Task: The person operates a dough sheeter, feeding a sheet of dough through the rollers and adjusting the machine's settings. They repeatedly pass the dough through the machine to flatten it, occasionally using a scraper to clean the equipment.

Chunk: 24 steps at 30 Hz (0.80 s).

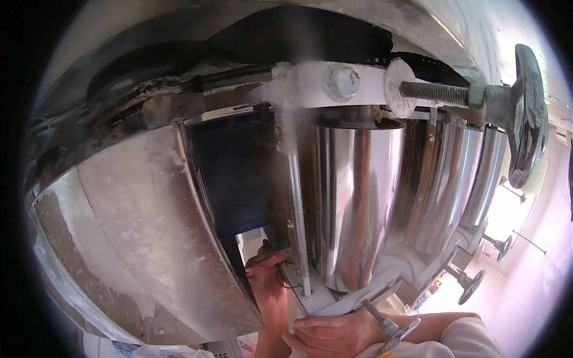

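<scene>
My left hand (267, 262) reaches up into the narrow gap between a dull metal guard (137, 238) and the rollers. Its fingers lie in shadow, so their grip does not show; a thin dark loop hangs beside the wrist. My right hand (337, 333) comes in from the right, at the lower edge of the white machine frame (340, 305). Its fingers are stretched out to the left, near my left forearm, with nothing seen in them. A small handwheel on a threaded rod (377, 313) crosses in front of its back. Above stands a shiny steel roller (358, 203).
Further polished rollers (444, 191) run off to the right. A big metal handwheel (528, 119) on a thick screw juts out at the upper right, smaller handwheels (471, 287) below. A slim steel rod (297, 221) stands beside the gap. A dark blue panel (230, 173) lies behind.
</scene>
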Available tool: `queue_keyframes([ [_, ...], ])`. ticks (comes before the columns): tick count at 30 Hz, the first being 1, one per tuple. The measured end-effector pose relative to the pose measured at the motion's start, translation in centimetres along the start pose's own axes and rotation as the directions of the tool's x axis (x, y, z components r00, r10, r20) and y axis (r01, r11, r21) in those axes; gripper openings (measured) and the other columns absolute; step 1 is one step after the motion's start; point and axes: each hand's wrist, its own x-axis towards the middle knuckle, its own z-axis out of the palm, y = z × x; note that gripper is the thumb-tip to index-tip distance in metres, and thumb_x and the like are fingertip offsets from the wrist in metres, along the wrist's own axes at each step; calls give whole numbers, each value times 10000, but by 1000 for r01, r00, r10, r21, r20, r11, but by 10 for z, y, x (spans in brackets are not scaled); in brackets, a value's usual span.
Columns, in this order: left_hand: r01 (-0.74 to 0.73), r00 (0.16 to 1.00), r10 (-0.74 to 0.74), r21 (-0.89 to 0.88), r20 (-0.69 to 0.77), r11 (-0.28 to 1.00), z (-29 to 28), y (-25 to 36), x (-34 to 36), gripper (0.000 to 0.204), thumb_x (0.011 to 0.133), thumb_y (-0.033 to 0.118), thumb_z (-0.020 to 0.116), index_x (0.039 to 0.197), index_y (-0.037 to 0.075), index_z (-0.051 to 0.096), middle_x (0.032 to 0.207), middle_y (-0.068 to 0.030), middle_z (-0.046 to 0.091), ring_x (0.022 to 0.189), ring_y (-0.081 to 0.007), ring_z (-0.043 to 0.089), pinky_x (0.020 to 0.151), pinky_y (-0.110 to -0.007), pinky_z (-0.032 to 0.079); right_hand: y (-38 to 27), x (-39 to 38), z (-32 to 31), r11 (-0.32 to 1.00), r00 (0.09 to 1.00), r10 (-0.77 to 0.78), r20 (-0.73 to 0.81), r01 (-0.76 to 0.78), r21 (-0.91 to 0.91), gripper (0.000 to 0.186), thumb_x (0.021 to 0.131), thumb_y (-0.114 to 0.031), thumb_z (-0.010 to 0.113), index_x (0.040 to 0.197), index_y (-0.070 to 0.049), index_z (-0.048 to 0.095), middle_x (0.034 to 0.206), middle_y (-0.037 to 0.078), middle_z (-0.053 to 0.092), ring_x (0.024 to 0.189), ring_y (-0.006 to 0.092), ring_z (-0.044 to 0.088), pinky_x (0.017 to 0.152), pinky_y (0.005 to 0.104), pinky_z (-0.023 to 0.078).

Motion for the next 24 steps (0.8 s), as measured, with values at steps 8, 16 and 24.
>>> queue_keyframes([
  [8, -18, 1000, 12, 235, 27, 972, 2, 2, 4, 581, 966, 374, 723, 1262, -117, 628, 1283, -198, 682, 1176, -306, 673, 991, -446, 579, -3, -1, 4, 1000, 999, 3, 54, -2, -21, 418, 864, -147, 604, 1245, 15, 664, 1251, 149, 671, 1183, 263, 645, 1118, 391, 484],
  [16, -111, 991, 126, 291, -33, 950, 24, -3, 2, 521, 977, 336, 716, 1245, -107, 653, 1285, -221, 683, 1105, -290, 699, 957, -397, 589, -12, -12, 24, 995, 982, -63, 180, 75, -63, 404, 892, -139, 609, 1256, 30, 652, 1205, 133, 666, 1135, 274, 649, 1099, 378, 478],
  [24, -196, 962, 232, 231, -141, 953, 8, -15, 3, 471, 987, 381, 698, 1153, -59, 694, 1142, -205, 733, 1071, -287, 707, 879, -378, 597, -2, 2, 10, 999, 995, 11, 98, -15, 46, 396, 840, -157, 614, 1176, 48, 650, 998, 98, 703, 1058, 228, 673, 1161, 375, 396],
])
